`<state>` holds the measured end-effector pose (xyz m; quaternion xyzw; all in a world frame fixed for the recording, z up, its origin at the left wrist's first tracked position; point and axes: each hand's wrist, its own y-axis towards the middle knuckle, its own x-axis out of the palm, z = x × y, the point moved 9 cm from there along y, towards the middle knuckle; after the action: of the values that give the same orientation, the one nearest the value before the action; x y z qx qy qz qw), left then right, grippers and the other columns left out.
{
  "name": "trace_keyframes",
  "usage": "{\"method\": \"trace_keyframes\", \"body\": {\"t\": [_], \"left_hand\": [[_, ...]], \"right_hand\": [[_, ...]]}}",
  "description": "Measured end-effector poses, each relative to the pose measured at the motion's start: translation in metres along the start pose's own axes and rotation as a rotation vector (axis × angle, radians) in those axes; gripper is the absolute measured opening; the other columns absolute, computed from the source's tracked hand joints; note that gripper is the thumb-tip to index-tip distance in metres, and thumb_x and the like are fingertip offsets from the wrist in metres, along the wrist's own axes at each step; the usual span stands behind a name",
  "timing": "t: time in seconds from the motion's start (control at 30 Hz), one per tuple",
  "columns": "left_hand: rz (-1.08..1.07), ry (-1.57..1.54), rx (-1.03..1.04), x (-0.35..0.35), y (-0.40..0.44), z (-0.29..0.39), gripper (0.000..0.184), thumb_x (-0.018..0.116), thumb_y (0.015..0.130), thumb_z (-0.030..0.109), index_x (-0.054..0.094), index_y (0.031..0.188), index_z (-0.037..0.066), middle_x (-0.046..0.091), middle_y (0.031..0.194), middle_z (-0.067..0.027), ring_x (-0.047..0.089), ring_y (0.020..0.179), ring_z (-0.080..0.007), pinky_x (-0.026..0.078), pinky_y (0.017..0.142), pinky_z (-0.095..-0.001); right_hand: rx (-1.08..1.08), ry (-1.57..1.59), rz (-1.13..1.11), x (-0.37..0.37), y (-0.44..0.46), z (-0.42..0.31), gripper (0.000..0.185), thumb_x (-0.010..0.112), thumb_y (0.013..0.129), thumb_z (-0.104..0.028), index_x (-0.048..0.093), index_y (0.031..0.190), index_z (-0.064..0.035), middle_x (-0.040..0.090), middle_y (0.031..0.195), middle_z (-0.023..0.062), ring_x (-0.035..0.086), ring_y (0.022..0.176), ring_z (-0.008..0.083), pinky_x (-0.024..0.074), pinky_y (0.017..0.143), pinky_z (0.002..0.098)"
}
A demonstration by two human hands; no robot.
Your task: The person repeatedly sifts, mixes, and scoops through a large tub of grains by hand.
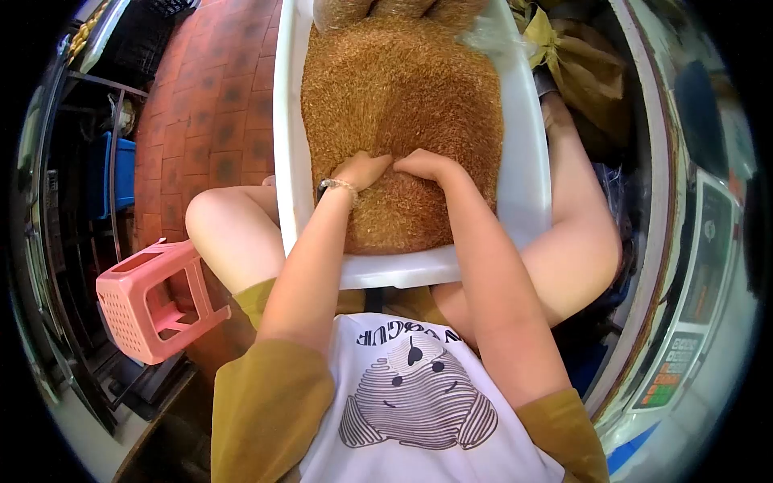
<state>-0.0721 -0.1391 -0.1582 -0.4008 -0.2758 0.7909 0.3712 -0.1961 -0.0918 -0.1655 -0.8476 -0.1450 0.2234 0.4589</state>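
A white plastic tub (291,137) stands between my legs, filled with a heap of fine, loose brown material (403,88) like grains or dry shreds; its exact kind I cannot make out. My left hand (364,170), with a beaded bracelet at the wrist, rests on the near part of the heap. Close beside it, my right hand (424,164) lies on the same material. Both hands have their fingers bent together, the fingertips nearly meeting. Whatever the fingers pinch is too small or hidden to see.
Bulging, full bags (403,8) lie at the tub's far end, with clear plastic film (493,36) near them. On the left, a pink stool (149,310) lies tipped over on red tiles (217,105). A tan sack (592,68) and a digital scale (684,346) are on the right.
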Motion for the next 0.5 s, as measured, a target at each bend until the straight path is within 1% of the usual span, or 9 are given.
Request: {"method": "trace_keyframes", "body": {"t": [0.07, 0.17, 0.2, 0.27, 0.37, 0.43, 0.47, 0.5], "left_hand": [[-0.037, -0.025, 0.024, 0.010, -0.002, -0.004, 0.057, 0.046, 0.078, 0.047, 0.061, 0.109, 0.001, 0.058, 0.113, -0.0214, 0.054, 0.107, -0.0329, 0.038, 0.094, -0.0370], [-0.198, -0.099, 0.080, 0.025, -0.001, -0.008, 0.056, 0.044, 0.080, 0.044, 0.058, 0.113, 0.002, 0.055, 0.119, -0.0189, 0.049, 0.113, -0.0304, 0.034, 0.098, -0.0347], [-0.168, -0.141, 0.109, 0.021, -0.005, -0.005, 0.055, 0.044, 0.081, 0.044, 0.056, 0.115, 0.002, 0.054, 0.121, -0.0180, 0.048, 0.114, -0.0295, 0.033, 0.099, -0.0342], [-0.114, -0.225, 0.164, 0.015, -0.015, 0.002, 0.054, 0.043, 0.083, 0.042, 0.053, 0.119, 0.002, 0.051, 0.124, -0.0161, 0.046, 0.115, -0.0279, 0.031, 0.100, -0.0332], [-0.158, -0.271, 0.198, 0.018, -0.005, -0.001, 0.053, 0.041, 0.086, 0.039, 0.048, 0.125, 0.003, 0.047, 0.129, -0.0144, 0.044, 0.117, -0.0266, 0.029, 0.101, -0.0338], [-0.178, -0.461, 0.016, 0.022, 0.000, -0.025, 0.053, 0.042, 0.087, 0.038, 0.047, 0.126, 0.003, 0.047, 0.129, -0.0139, 0.044, 0.117, -0.0258, 0.029, 0.101, -0.0346], [-0.187, -0.555, -0.076, 0.025, 0.001, -0.035, 0.053, 0.042, 0.087, 0.038, 0.046, 0.126, 0.003, 0.047, 0.129, -0.0137, 0.044, 0.117, -0.0255, 0.029, 0.101, -0.0350], [-0.204, -0.655, -0.052, 0.022, -0.008, -0.026, 0.055, 0.042, 0.088, 0.039, 0.044, 0.128, 0.003, 0.046, 0.131, -0.0140, 0.043, 0.118, -0.0245, 0.030, 0.100, -0.0364]], "right_hand": [[0.014, 0.033, 0.007, 0.010, -0.004, 0.008, 0.059, 0.060, 0.070, -0.039, 0.058, 0.114, 0.0005, 0.055, 0.120, 0.0177, 0.053, 0.108, 0.0291, 0.0405, 0.090, 0.0368], [-0.032, 0.113, -0.036, 0.019, -0.019, 0.003, 0.055, 0.056, 0.074, -0.038, 0.057, 0.116, -0.0011, 0.055, 0.120, 0.0155, 0.053, 0.108, 0.0275, 0.0397, 0.091, 0.0358], [-0.038, 0.137, -0.050, 0.021, -0.026, 0.000, 0.054, 0.055, 0.075, -0.037, 0.057, 0.116, -0.0017, 0.055, 0.120, 0.0149, 0.054, 0.107, 0.0273, 0.0397, 0.091, 0.0356], [-0.010, 0.310, -0.059, 0.028, -0.030, 0.005, 0.050, 0.053, 0.078, -0.037, 0.057, 0.115, -0.0035, 0.057, 0.118, 0.0133, 0.055, 0.104, 0.0268, 0.0403, 0.090, 0.0356], [0.028, 0.563, -0.097, 0.034, -0.013, 0.024, 0.046, 0.053, 0.081, -0.038, 0.058, 0.113, -0.0060, 0.058, 0.116, 0.0107, 0.055, 0.103, 0.0246, 0.0415, 0.088, 0.0361], [0.037, 0.704, -0.096, 0.036, -0.001, 0.039, 0.044, 0.053, 0.082, -0.038, 0.058, 0.112, -0.0067, 0.058, 0.115, 0.0098, 0.055, 0.102, 0.0236, 0.0423, 0.088, 0.0365], [0.035, 0.762, -0.078, 0.035, -0.012, 0.034, 0.043, 0.053, 0.082, -0.038, 0.058, 0.111, -0.0066, 0.059, 0.114, 0.0099, 0.055, 0.102, 0.0235, 0.0425, 0.087, 0.0367], [0.033, 0.820, -0.058, 0.033, -0.018, 0.031, 0.043, 0.053, 0.082, -0.038, 0.059, 0.111, -0.0065, 0.059, 0.113, 0.0100, 0.056, 0.101, 0.0234, 0.0428, 0.087, 0.0369]]}}
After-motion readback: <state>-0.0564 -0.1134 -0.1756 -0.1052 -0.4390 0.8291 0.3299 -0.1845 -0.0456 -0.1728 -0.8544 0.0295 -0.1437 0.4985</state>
